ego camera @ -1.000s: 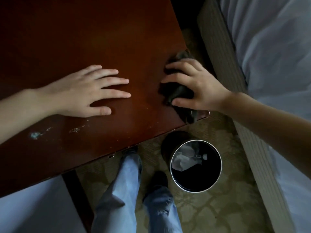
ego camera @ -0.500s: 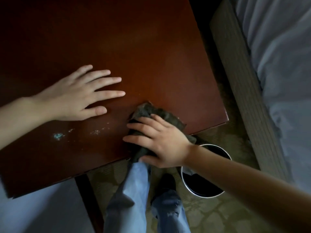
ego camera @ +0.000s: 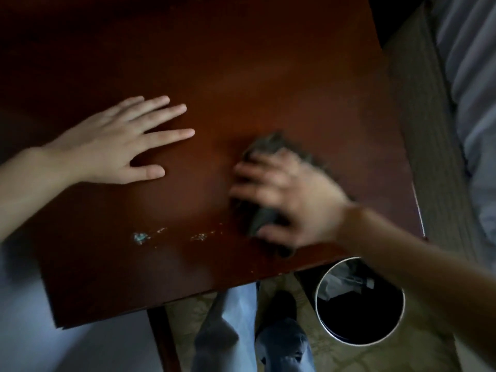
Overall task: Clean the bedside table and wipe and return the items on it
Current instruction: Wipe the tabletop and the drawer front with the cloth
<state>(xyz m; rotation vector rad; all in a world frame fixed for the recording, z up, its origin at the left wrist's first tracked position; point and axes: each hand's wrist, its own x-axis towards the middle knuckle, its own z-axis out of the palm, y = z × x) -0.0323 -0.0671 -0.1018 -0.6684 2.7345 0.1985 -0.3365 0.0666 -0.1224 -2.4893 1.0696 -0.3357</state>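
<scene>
Gripping cloth [ego camera: 271, 146], right hand [ego camera: 292, 200]; bin [ego camera: 316, 299] holds litter [ego camera: 335, 280].

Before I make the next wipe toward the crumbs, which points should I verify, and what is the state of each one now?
1. Is the cloth under the right hand? Ok: the hand covers it on the table.
2. Is the grip on the cloth firm? Cannot tell: the fingers are blurred.
3. Is the left hand out of the wiping path? Ok: it lies flat, farther back than the crumbs.
4. Are the crumbs gone? Not ok: pale specks lie left of the cloth, near the front edge.
5. Is the waste bin ready? Ok: it stands open on the floor below the table's near edge, at the right.
</scene>
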